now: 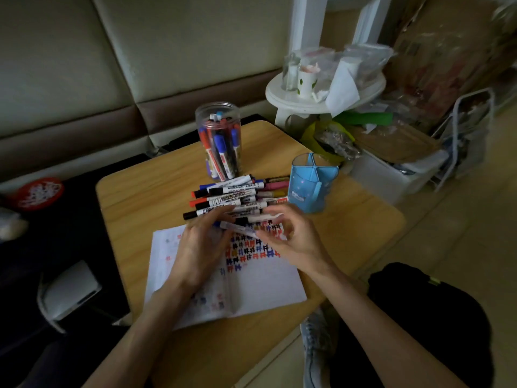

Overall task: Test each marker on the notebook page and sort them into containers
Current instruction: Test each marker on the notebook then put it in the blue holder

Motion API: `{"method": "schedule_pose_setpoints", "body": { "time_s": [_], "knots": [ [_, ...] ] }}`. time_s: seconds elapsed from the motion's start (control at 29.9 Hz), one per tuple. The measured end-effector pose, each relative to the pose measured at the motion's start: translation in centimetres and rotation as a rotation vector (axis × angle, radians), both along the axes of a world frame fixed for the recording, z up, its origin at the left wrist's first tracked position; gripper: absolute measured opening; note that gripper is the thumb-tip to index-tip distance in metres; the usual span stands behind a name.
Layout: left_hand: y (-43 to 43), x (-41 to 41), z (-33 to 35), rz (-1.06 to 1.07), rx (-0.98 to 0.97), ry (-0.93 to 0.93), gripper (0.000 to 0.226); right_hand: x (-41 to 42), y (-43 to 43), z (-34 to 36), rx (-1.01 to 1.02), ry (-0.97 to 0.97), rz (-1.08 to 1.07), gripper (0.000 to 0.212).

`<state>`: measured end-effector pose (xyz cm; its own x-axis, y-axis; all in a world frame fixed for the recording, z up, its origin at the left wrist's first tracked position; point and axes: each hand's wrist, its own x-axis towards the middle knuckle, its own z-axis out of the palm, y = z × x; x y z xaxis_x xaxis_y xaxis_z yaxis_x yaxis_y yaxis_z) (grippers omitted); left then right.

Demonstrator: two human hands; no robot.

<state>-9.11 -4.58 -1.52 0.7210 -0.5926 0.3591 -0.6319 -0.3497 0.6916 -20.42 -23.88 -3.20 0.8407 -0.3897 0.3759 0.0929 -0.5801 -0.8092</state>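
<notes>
**Marker uncapping under way over test page**

A pale marker [240, 230] hangs crosswise just above the open notebook [265, 287], near the page's far edge, approx. at the middle of the table [140, 197]. Both hands are clamped on it: the left hand [200, 245] has its fingers curled round one end of the barrel, and the right hand [293, 239] pinches the other end between thumb and fingers. Blur hides which end carries the cap.

The step looks like pulling the cap off before a test stroke. To do it well, pull straight along the barrel with no twisting sideways, keep the cap in one hand, and aim the tip at the bare paper below the rows of coloured test marks [251, 247], so the new stroke reads clearly.

Count: 1 marker in hand and 1 notebook. There is 1 loose pile of markers [237, 196] just beyond the notebook, a dozen or more, mostly whiteboard type, the exact no. unreadable. There are 2 containers toward the table's far edge: 1 clear jar [216, 135] already packed with several blue, red and black markers, and 1 blue divided holder [307, 191] to the pile's right with no markers showing above its rim. Much sorting appears left.

Off the table's far right corner stands a white stool [293, 99] with clutter on it.
</notes>
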Motion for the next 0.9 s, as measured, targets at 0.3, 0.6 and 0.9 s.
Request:
{"method": "schedule_pose_setpoints", "body": {
  "time_s": [0.3,0.6,0.9],
  "knots": [
    [2.4,0.5,-1.4,0.124,0.270,-0.341,0.038,-0.4,2.1,-1.6,-0.023,0.115,0.022,0.021],
    [3.5,-1.5,-2.2,0.032,0.113,-0.255,0.022,-4.2,3.9,1.0,0.631,-0.016,0.121,0.021],
    [3.7,-3.5,-0.9,-0.161,-0.030,-0.078,0.030,-2.4,7.6,0.7,0.732,-0.096,0.137,0.014]
  ]
}}
